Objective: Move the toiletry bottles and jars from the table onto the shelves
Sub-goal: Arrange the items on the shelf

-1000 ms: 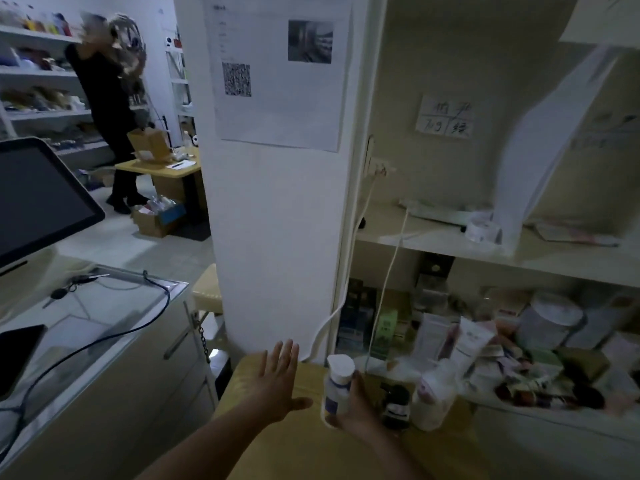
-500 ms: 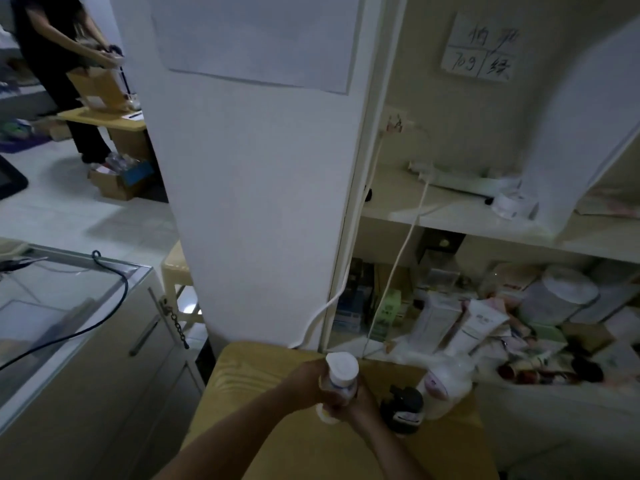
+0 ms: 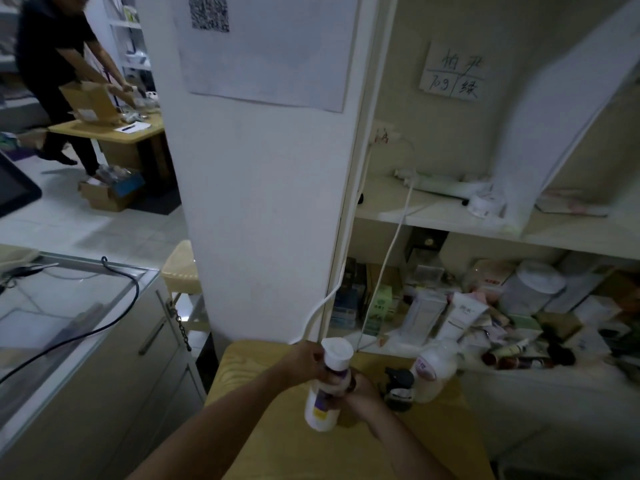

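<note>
Working in a dim shop corner, at a yellow wooden table (image 3: 277, 445) set against a white pillar (image 3: 263, 209) and open shelving. Holding a white bottle with purple label (image 3: 320, 405) tilted above the table's middle, cap pointing up and away. Gripping its neck just under the cap with the left hand (image 3: 304, 362), fingers curled round it. Clasping its middle with the right hand (image 3: 360, 393), fingers wrapped round the body, tips partly hidden.

Noting two more on the table just right of the hands, a small dark bottle (image 3: 398, 388) and a round white bottle (image 3: 433, 370), both upright; touching or not, cannot tell.

Looking past them at a lower shelf (image 3: 554, 381) crowded with boxes, jars and tubes, one white tube (image 3: 462, 315) leaning among them. Seeing an upper shelf (image 3: 433, 211) carrying a tape roll (image 3: 483, 204), and a white cable (image 3: 388, 265) hanging down from it. Noting a handwritten note (image 3: 452, 72) on the back wall and a printed sheet (image 3: 270, 53) on the pillar.

Spotting a glass counter (image 3: 69, 306) at left with a black cable (image 3: 131, 299) across it. Seeing a person in black (image 3: 52, 64) bending over a cardboard box (image 3: 91, 102) at a far table (image 3: 114, 131).
</note>
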Demonstrator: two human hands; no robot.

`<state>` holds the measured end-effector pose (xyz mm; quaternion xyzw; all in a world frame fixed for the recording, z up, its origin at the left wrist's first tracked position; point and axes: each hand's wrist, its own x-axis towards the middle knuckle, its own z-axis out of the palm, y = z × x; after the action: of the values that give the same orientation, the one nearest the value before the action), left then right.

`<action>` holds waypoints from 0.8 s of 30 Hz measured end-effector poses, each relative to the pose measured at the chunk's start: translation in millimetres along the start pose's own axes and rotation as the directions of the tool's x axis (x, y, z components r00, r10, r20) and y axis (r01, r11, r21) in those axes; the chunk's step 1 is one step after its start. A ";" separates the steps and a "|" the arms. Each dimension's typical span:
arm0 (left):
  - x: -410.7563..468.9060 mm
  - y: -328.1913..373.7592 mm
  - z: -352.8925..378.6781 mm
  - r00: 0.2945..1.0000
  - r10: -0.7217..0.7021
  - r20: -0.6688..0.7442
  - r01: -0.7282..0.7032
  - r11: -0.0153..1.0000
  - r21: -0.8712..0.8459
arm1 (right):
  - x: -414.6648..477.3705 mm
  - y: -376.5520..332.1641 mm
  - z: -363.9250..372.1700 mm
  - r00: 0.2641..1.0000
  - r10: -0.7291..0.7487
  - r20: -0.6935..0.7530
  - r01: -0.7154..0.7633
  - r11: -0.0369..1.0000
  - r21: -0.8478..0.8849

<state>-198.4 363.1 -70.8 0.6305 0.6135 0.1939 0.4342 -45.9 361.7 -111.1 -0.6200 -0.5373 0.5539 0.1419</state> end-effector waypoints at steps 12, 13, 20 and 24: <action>-87.8 73.6 -3.7 0.983 0.124 0.138 -0.093 0.972 -0.214 | -137.6 17.5 -4.5 0.999 0.024 -0.023 -0.014 0.939 0.344; -93.6 80.5 4.3 0.977 0.136 0.164 -0.102 0.974 -0.204 | -152.2 23.1 -6.9 0.998 0.031 -0.045 -0.013 0.937 0.350; -134.1 145.1 82.8 0.903 0.277 0.328 -0.213 0.952 -0.218 | -260.5 75.4 -46.2 0.959 0.044 -0.279 0.065 0.927 0.370; -158.8 187.2 136.6 0.834 0.368 0.412 -0.300 0.928 -0.223 | -329.0 111.1 -70.9 0.923 0.056 -0.381 0.109 0.911 0.397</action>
<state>-6.3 195.6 47.2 0.7211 0.3612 0.1624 0.5685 133.0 78.0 3.5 -0.6650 -0.3791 0.5200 0.3791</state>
